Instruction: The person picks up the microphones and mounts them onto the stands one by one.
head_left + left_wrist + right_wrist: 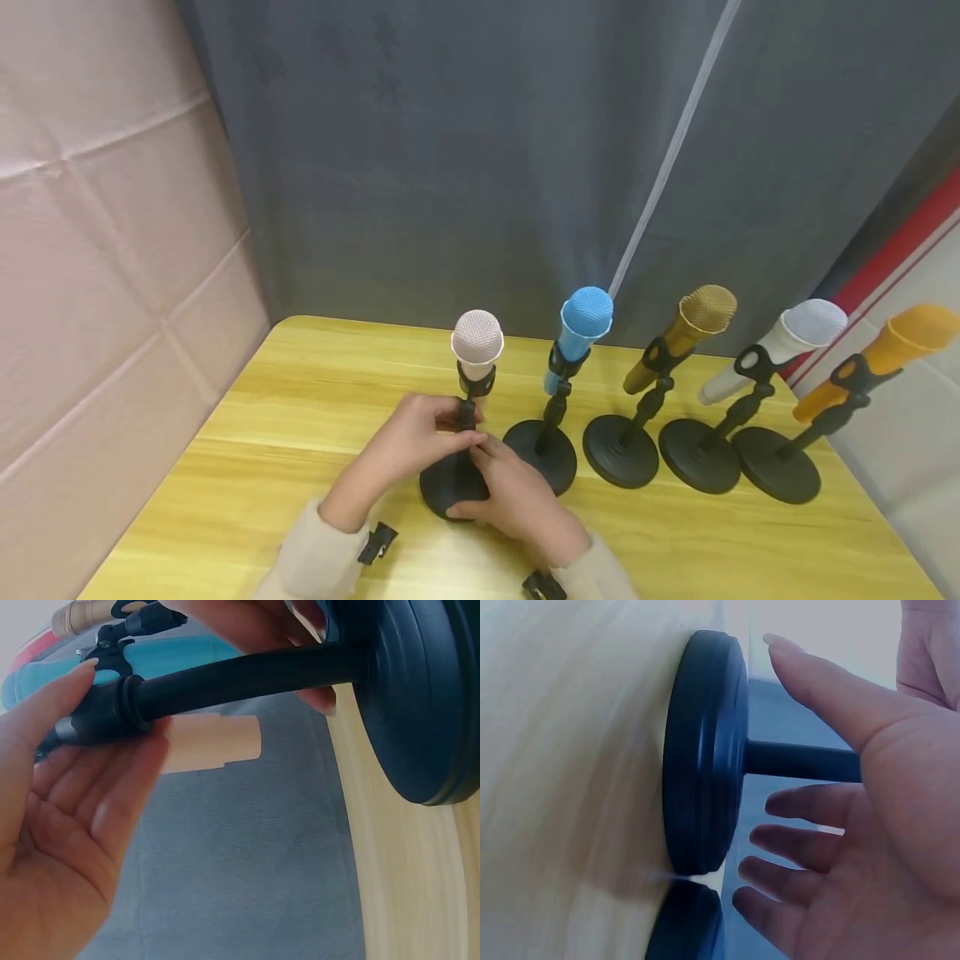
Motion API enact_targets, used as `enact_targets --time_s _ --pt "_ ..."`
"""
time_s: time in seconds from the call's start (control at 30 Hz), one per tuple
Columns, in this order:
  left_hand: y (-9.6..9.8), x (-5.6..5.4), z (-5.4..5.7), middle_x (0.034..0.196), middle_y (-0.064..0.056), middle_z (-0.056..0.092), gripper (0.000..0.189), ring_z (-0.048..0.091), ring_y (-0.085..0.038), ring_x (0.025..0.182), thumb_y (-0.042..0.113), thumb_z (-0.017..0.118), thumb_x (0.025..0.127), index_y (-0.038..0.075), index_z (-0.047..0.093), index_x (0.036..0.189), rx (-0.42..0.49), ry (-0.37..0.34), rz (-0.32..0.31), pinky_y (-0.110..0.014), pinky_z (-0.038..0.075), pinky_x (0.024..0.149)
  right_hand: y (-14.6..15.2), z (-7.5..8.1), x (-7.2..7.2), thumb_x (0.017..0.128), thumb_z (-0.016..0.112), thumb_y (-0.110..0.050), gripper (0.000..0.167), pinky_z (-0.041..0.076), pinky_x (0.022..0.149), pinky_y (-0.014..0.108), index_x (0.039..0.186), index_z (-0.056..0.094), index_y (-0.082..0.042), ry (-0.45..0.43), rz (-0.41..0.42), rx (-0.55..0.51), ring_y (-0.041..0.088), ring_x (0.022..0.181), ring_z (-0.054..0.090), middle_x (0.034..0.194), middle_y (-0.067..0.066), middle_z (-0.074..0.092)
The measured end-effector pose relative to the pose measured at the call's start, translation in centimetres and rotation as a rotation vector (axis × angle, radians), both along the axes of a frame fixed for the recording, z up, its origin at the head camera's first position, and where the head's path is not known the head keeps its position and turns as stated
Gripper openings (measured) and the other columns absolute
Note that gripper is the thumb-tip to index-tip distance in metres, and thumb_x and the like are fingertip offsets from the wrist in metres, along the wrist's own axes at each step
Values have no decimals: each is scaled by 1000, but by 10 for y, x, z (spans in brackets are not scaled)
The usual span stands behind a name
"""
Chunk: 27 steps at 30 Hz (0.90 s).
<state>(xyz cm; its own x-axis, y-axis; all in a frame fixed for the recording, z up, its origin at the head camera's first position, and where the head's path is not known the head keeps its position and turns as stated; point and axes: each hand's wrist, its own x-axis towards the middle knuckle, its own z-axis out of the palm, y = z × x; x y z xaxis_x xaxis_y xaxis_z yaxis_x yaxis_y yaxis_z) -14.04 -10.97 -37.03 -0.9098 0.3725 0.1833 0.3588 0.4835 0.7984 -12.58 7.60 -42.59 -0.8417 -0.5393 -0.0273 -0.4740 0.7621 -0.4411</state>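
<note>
A pale pink microphone (477,337) sits in the clip of a black desk microphone stand (442,479) with a round base. My left hand (412,437) holds that stand around its upper joint. In the left wrist view the thumb lies on one side of the joint and the fingers (139,776) on the other. Lower down, my right hand (517,496) is beside the pole and over the base. The right wrist view shows its thumb and fingers spread and fairly straight, with the pole (802,761) passing between them.
To the right stand several more microphones on black stands: blue (587,317), gold (705,312), white (810,325) and orange (911,337). The blue one's base (551,458) is close beside the pink one's. A grey curtain (450,167) hangs behind the wooden table (247,467).
</note>
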Motion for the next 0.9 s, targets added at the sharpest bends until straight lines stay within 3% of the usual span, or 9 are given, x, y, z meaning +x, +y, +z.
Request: enact_targets --time_s 0.17,0.27,0.4,0.63,0.9 --pt "-2 9 -2 101 9 78 19 73 -9 97 38 75 91 24 76 103 -142 43 76 -35 60 89 15 1 8 78 83 -51 90 49 108 52 152 47 -15 -25 -32 -24 30 144 47 159 9 44" --pt "-4 15 -3 104 7 78 26 73 -11 99 42 77 89 24 75 108 -167 32 106 -39 60 90 28 2 13 78 84 -51 86 49 107 55 148 52 -13 7 -46 -37 34 144 46 156 12 47" --pt "-4 17 -4 104 4 78 27 74 -13 98 35 78 89 20 74 110 -189 55 115 -39 61 88 45 7 19 78 85 -46 80 48 108 56 143 57 -8 57 -65 -63 38 142 48 153 15 50" --pt "2 16 -5 98 -1 79 18 76 -16 90 20 79 87 14 74 104 -228 199 126 -34 62 80 63 16 27 80 84 -45 75 47 108 56 142 59 -13 71 -101 -68 38 141 48 153 12 51" --pt "2 5 -5 92 -2 80 16 77 -18 87 20 81 85 14 76 98 -267 287 180 -39 62 80 79 24 34 78 86 -43 74 51 105 53 142 59 -15 104 -212 -47 36 136 54 151 9 54"
